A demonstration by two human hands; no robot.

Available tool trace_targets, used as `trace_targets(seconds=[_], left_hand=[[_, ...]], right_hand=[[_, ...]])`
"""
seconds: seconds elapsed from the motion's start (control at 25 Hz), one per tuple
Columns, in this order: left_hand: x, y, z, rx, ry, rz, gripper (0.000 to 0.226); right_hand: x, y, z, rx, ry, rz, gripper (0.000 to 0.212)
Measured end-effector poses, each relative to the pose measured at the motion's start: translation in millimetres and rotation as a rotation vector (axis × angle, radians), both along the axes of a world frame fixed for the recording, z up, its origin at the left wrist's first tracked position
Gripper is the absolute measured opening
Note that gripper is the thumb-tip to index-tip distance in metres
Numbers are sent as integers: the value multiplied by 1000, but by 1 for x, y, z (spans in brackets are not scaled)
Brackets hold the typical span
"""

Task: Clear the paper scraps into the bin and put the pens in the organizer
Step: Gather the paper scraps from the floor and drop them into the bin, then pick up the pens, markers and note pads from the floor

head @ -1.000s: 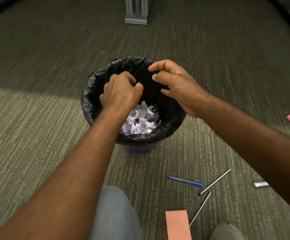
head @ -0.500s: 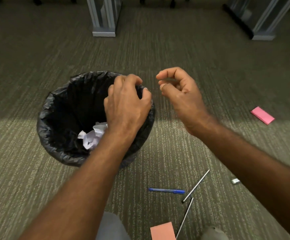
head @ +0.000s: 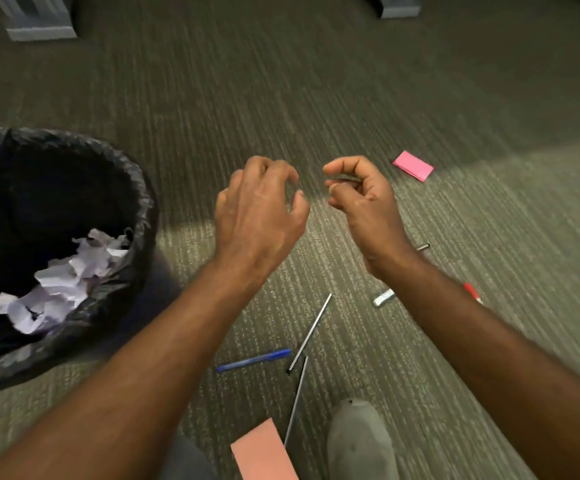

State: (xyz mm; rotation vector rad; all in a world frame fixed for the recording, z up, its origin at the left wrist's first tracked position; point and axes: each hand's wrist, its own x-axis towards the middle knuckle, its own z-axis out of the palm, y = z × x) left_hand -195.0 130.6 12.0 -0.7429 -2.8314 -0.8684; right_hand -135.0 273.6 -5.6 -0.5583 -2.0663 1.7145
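Observation:
The black-lined bin point(head: 143, 202) stands on the carpet at the left, with crumpled white paper scraps point(head: 63, 282) inside. My left hand point(head: 257, 216) hovers to the right of the bin, its fingers spread, loosely bent and empty. My right hand point(head: 361, 199) is beside it with the fingers curled toward the thumb; I see nothing in it. Below the hands a blue pen point(head: 253, 359) and two thin pens point(head: 311, 332) point(head: 295, 403) lie on the floor. A red pen point(head: 472, 292), a white marker point(head: 383, 297) and a dark pen tip point(head: 423, 247) show beside my right forearm. No organizer is in view.
A pink sticky pad point(head: 413, 165) lies on the carpet at the right, and a salmon paper strip point(head: 264, 452) lies near my grey shoe point(head: 361, 441). Grey furniture feet stand at the top left point(head: 37, 26) and top right point(head: 399, 6).
Both hands have come away from over the bin and now hover over the carpet to its right. The view has swung right, so the bin sits at the left edge.

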Motion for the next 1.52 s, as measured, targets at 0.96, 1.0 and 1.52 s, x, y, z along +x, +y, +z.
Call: trace_targets(seconds=[0.96, 1.0, 1.52], left_hand=[[90, 194, -200, -255, -394, -502, 38], [92, 201, -205, -286, -363, -522, 37], [94, 194, -179, 248, -1283, -158, 5]], right_hand=[[185, 165, -187, 590, -918, -520, 60], [194, 171, -190, 572, -965, -520, 62], [167, 115, -153, -427, -403, -583, 24]])
